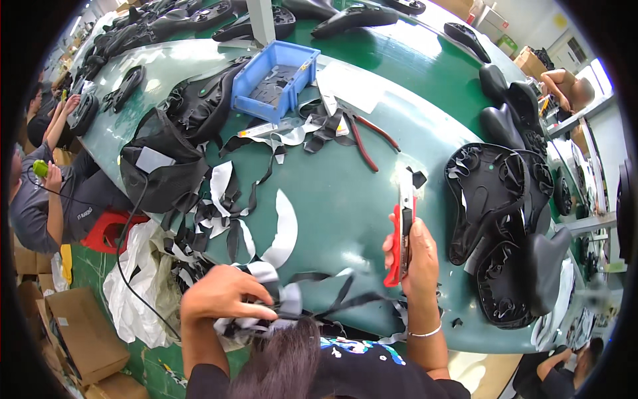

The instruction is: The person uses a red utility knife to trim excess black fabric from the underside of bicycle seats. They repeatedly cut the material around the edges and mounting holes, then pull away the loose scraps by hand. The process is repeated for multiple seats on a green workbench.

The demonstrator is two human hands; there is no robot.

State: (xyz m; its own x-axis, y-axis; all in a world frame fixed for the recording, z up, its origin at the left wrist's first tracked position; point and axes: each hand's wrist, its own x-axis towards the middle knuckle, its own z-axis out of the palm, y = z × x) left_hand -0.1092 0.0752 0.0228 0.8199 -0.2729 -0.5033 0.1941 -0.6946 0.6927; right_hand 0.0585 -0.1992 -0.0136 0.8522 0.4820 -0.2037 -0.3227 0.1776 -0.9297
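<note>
My right hand [417,256] grips a red utility knife [403,229], blade end pointing away from me over the green table [345,199]. My left hand [222,296] is closed on a bunch of black and white scrap strips [282,302] at the table's near edge. More black and white trimmings [232,199] lie scattered across the table in front of my left hand. A curved white strip [286,229] lies between my hands.
A blue plastic bin [276,80] stands at the back, red-handled pliers [369,143] beside it. Black saddle shells [495,199] are stacked on the right, more along the far edge. A seated person [46,193] is at the left. Cardboard boxes [83,332] sit on the floor.
</note>
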